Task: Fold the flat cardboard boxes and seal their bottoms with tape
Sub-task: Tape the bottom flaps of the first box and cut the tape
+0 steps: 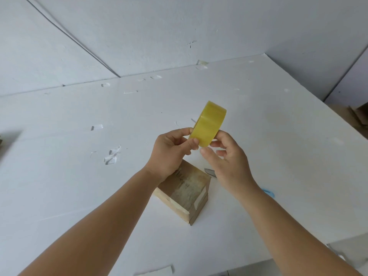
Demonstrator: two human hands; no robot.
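A yellow tape roll (209, 122) is held up in the air above the white table (79, 176). My left hand (171, 152) pinches its lower left rim between thumb and fingers. My right hand (227, 154) grips the roll's lower right side, with its fingertips at the roll's bottom edge. Below my hands a small folded cardboard box (185, 194) stands on the table, its top face covered with shiny tape. My left wrist hides the box's far left corner.
Scissors lie behind the box: a metal blade tip (210, 171) and a blue handle (268, 192) show around my right forearm. Brown cardboard (356, 114) lies off the table's right side. Tape scraps (155, 270) stick at the near edge.
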